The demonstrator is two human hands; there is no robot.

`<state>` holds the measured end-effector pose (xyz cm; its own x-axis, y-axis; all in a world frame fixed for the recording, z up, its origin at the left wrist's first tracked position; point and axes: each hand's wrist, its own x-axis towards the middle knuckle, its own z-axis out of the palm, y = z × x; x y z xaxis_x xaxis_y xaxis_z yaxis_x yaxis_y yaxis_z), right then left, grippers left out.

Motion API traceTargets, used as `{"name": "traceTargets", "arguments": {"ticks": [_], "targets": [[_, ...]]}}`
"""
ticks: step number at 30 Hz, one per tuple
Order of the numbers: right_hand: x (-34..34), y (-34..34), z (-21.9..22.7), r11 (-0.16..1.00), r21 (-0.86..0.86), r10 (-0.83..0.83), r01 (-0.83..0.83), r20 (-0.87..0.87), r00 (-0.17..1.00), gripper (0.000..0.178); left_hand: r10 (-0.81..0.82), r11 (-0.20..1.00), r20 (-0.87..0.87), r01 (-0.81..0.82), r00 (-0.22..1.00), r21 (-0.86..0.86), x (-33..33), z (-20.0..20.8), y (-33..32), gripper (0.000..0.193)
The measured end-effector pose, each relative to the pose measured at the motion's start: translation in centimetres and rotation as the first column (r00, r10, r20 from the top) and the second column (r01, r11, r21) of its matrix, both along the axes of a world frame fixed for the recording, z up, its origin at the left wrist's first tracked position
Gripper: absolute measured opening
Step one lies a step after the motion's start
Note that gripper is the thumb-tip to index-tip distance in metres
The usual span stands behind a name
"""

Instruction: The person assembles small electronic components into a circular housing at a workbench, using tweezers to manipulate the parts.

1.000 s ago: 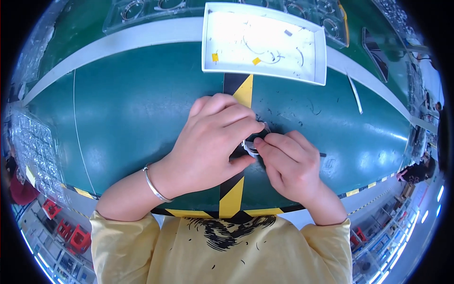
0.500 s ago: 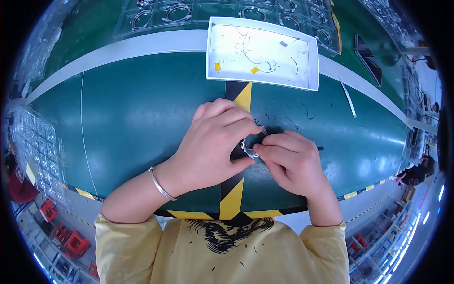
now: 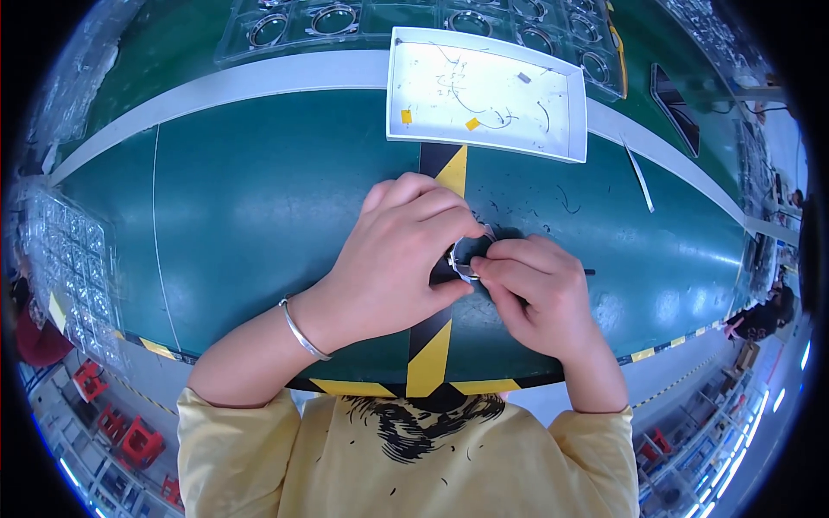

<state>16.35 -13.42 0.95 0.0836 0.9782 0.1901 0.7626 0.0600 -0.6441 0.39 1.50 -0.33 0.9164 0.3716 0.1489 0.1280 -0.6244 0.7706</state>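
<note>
Worktop (image 3: 259, 190), white box (image 3: 488, 144) at its far side. Nearer, left hand (image 3: 397, 249) clasps a metal ring (image 3: 453, 257) by far and near edges; right hand (image 3: 544, 283) has fingers pinched at its right, on what I cannot tell — steady ring, light pressure should serve best.

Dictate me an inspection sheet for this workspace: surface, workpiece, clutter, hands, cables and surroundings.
Surface: green mat, crossed by black-and-yellow tape.
Workpiece: ring-shaped part, partly hidden between the hands.
Clutter: dark scraps on the mat; white box holding yellow pieces and dark strands; tweezers at the right.
Hands: left hand grips the part between fingers and thumb; right hand has fingertips together at its edge, pinched item unclear. A dark rod end shows beyond.
Cables: nothing clearly identifiable.
Surroundings: transparent tray with rings; red stools.
</note>
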Motion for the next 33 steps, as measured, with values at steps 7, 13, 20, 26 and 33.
{"name": "traceTargets", "arguments": {"ticks": [7,13,20,26,33], "targets": [[-1.5,-0.2,-0.4,0.99,0.066,-0.13,0.126,0.062,0.99,0.022,-0.003,1.0,-0.012,0.003,1.0,-0.001,0.0,-0.1,-0.1,0.048],[-0.5,-0.1,0.0,0.999,0.012,-0.035,0.035,0.003,0.999,0.02,-0.002,1.0,-0.014,0.002,1.0,-0.009,0.0,0.0,-0.1,0.048],[-0.4,0.2,-0.5,0.996,0.057,-0.073,0.073,0.001,0.997,0.02,0.0,1.0,-0.011,0.0,1.0,-0.017,0.0,-0.1,0.2,0.047],[-0.6,0.1,-0.5,0.993,0.1,-0.062,0.057,0.051,0.997,0.02,-0.001,1.0,-0.031,0.002,1.0,0.003,0.1,0.5,0.1,0.047],[0.8,0.2,-0.5,0.997,0.056,0.043,-0.045,0.049,0.998,0.021,-0.019,1.0,-0.034,0.019,0.999,-0.012,-0.1,0.1,0.0,0.05]]}}
